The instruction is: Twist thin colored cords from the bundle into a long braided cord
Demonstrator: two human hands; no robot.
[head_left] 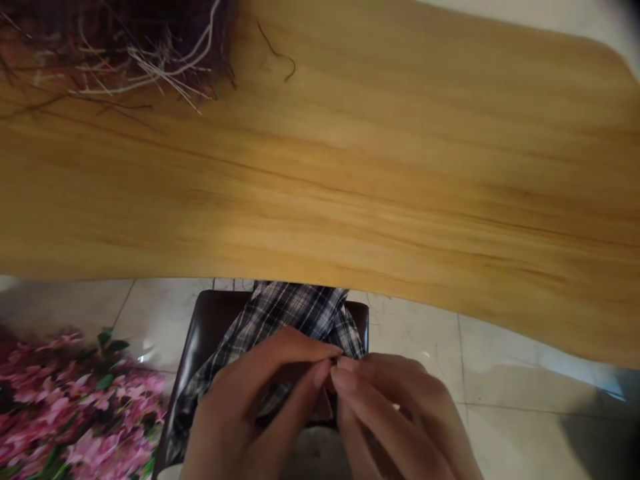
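Observation:
My left hand [235, 407] and my right hand [407, 407] meet fingertip to fingertip at the bottom middle, below the table's near edge. Thumb and forefinger of the left are pinched together, and the right fingers press close against them. Between the tips shows a tiny dark bit, too small to name. Under the hands lies dark plaid cloth [295, 307] over a dark brown seat [217, 307].
Across the upper view runs a wooden table [350, 187]. A tangled bundle of white, orange and purple strands [165, 63] lies at its far left, with one loose dark thread [275, 52] beside it. Pink flowers [95, 407] stand lower left above the tiled floor [415, 333].

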